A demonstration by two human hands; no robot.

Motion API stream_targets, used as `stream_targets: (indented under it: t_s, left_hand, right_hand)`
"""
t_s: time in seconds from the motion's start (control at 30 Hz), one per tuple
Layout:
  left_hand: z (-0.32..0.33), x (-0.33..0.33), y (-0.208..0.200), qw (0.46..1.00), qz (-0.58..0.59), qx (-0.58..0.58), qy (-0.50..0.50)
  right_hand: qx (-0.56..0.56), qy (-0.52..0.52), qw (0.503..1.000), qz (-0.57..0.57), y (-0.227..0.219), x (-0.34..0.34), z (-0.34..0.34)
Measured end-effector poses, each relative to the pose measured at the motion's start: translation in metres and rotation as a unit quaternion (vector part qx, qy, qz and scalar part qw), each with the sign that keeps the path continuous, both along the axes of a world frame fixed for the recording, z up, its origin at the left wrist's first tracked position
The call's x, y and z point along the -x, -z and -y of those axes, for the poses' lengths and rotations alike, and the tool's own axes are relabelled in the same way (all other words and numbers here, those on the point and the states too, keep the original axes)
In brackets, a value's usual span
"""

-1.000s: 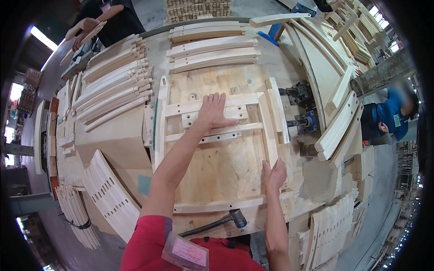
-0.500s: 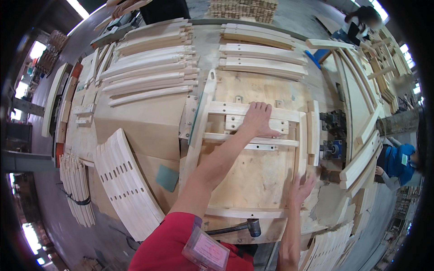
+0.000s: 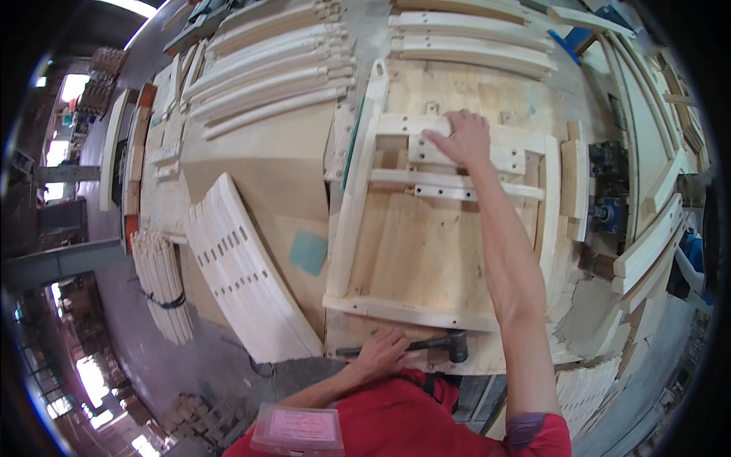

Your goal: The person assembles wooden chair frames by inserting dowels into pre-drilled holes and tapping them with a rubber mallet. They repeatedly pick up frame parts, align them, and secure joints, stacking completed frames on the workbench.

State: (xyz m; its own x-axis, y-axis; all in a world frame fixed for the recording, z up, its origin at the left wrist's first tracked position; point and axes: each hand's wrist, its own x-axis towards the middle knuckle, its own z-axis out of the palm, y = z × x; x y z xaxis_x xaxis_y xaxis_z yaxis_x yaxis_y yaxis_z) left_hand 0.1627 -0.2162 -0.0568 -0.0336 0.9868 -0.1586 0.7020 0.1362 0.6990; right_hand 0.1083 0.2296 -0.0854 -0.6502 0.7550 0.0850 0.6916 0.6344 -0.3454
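Observation:
A pale wooden frame (image 3: 352,221) lies flat on the plywood bench, made of side posts, a far rail, a thin crossbar (image 3: 457,180) and a near rail (image 3: 426,314). My right hand (image 3: 467,139) grips the far rail, its fingers over the far edge and its thumb on the near side. Under that hand sits a drilled wooden block (image 3: 506,158). Close to the bench's near edge, my left hand (image 3: 383,353) is closed round the handle of a black-headed mallet (image 3: 457,346). The mallet lies just below the near rail.
Slotted curved slats (image 3: 240,266) and a green pad (image 3: 308,252) lie to the left. Rows of wooden bars (image 3: 274,68) and curved rails (image 3: 472,53) fill the far side. Clamp hardware (image 3: 608,215) borders the right edge. A tied bundle of slats (image 3: 164,293) stands further left.
My left hand has left the far rail and come down to the mallet handle. My right hand has gone from the right post up to the far rail. The view has shifted.

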Motion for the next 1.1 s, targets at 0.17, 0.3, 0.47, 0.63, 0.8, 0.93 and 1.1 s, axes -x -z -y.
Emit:
stream_targets:
  t_s: [0.17,0.3,0.47,0.63,0.8,0.93,1.1]
  left_hand:
    - [0.017,-0.002,0.028,0.985,-0.052,0.095,0.131]
    - [0.004,0.007,0.025,0.991,0.009,0.099,0.085]
    - [0.038,0.022,-0.047,0.942,0.228,0.247,0.013]
    - [-0.005,0.083,-0.119,0.926,0.315,0.165,-0.126]
    - [-0.075,0.133,-0.131,0.904,0.207,0.034,-0.374]
    - [-0.109,0.172,-0.216,0.845,0.258,-0.305,-0.355]
    - [-0.218,0.147,-0.269,0.789,0.114,-0.551,-0.248]
  right_hand:
    - [0.014,0.015,1.000,-0.010,-0.008,-0.004,-0.011]
    - [-0.012,0.022,0.999,-0.021,-0.015,-0.003,-0.029]
    - [0.019,0.011,1.000,-0.018,-0.002,-0.017,-0.009]
    - [0.029,0.017,0.998,-0.054,-0.019,-0.024,-0.008]
    - [0.029,0.011,0.997,-0.071,-0.029,-0.031,-0.007]
    - [0.008,0.007,0.998,-0.065,-0.021,-0.044,0.011]
    - [0.013,0.018,0.999,-0.043,-0.020,-0.048,-0.002]
